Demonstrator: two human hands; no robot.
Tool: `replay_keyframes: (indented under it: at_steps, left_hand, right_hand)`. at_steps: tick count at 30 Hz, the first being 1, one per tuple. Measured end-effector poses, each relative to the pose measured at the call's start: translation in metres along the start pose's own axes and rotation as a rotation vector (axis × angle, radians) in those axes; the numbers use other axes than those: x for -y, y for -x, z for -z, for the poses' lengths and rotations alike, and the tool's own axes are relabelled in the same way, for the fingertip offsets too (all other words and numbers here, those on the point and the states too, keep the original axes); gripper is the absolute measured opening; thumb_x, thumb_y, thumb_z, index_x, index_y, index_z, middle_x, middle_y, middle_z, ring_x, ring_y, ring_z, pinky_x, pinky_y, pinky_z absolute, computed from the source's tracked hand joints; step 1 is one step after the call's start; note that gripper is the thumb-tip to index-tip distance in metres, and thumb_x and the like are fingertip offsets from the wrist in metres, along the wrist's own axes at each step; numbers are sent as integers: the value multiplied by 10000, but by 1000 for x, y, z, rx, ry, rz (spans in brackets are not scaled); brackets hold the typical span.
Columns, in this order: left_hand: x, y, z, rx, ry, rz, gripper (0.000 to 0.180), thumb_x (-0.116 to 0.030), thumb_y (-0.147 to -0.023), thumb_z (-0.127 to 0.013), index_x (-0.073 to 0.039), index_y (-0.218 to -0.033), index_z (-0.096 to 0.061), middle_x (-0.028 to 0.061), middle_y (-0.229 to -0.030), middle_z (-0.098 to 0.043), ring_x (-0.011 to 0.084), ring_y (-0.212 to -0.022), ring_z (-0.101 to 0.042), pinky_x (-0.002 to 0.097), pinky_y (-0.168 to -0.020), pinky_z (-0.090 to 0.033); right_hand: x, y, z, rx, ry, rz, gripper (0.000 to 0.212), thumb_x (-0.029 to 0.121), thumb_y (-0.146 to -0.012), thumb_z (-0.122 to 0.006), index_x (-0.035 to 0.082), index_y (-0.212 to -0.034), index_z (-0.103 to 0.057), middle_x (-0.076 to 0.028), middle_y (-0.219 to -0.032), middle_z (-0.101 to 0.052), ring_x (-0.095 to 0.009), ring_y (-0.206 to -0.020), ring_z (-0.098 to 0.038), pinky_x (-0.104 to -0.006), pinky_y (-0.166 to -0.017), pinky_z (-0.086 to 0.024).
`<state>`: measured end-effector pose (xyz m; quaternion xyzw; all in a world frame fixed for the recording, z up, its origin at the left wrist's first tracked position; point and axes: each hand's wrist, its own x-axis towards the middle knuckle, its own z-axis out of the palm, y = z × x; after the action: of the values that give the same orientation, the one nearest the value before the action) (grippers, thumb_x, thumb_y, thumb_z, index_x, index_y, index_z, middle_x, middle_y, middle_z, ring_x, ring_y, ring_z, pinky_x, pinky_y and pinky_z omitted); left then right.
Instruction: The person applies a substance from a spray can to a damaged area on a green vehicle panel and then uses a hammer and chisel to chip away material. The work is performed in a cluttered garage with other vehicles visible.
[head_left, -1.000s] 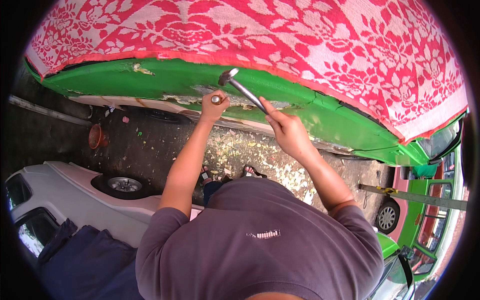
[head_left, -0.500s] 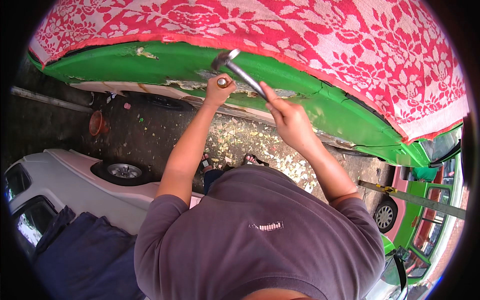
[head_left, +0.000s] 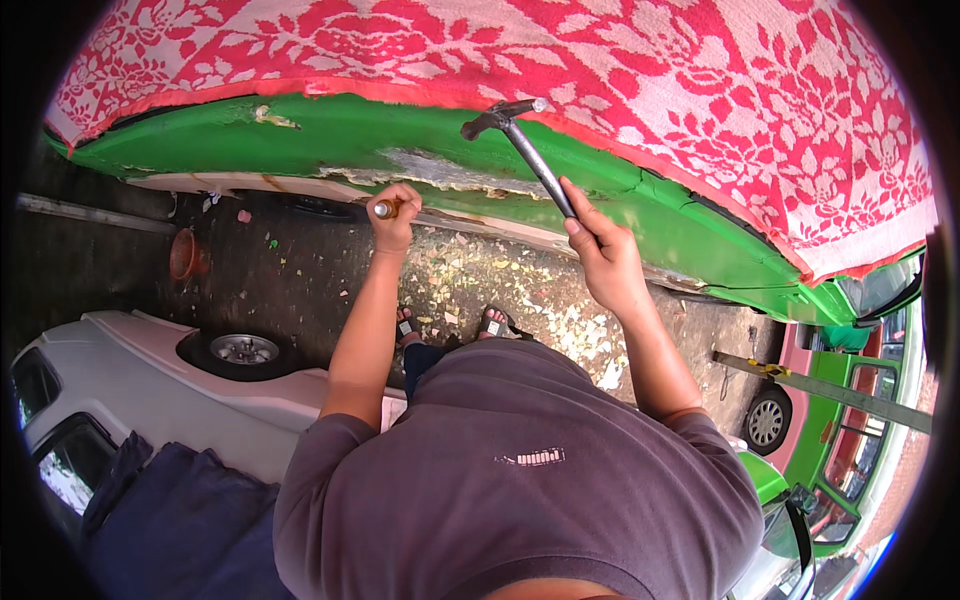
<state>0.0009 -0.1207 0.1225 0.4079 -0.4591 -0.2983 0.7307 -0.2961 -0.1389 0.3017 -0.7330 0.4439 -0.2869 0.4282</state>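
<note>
My right hand (head_left: 605,250) is closed round the shaft of a steel hammer (head_left: 535,155), its head raised over the edge of a patterned cloth. My left hand (head_left: 394,222) grips a chisel-like tool with an amber handle (head_left: 386,209); its metal-capped butt faces up and its working end is hidden. Just beyond that hand runs a green car body panel (head_left: 350,130). Along its lower part a rough grey patch (head_left: 440,168) shows, with paint and filler broken away. Hammer and tool are well apart.
A red and pink floral cloth (head_left: 660,80) covers the car's upper part. Pale chips (head_left: 470,280) litter the ground around my sandals. Behind me on the left stands a grey-pink car (head_left: 180,370), partly under dark cloth. An orange pot (head_left: 183,254) lies far left; a metal bar (head_left: 840,395) crosses at right.
My left hand has shifted left and a little nearer with the amber-handled tool. The hammer has swung right, away from it, and my right hand has moved right and nearer.
</note>
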Motion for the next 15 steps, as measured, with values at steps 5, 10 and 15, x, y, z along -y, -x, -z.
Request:
replay_keyframes:
  at_steps: [5,10,15]
  left_hand:
    - [-32,-28,6,16,121,-112,152,8,-742,-548,-9,-643,-434,81,-614,-496,145,-552,-440,303,-540,-402]
    - [-51,-51,32,5,114,-174,157,-7,-736,-557,-6,-639,-434,79,-593,-484,152,-547,-459,300,-532,-406]
    - [-62,-64,65,1,106,-194,163,-6,-740,-558,-8,-634,-435,80,-582,-486,146,-534,-450,289,-516,-383]
  right_hand:
    - [-1,7,-3,27,-92,-50,429,95,-951,-555,145,-1374,-507,-88,-1032,-692,-64,-706,-465,-235,-691,-444]
    - [2,6,-7,55,-139,-99,425,98,-954,-550,115,-1376,-502,-44,-978,-655,-57,-776,-476,-221,-758,-434]
    - [5,3,-21,62,-167,-137,432,124,-959,-549,122,-1388,-492,-2,-834,-563,-65,-725,-442,-221,-694,-415]
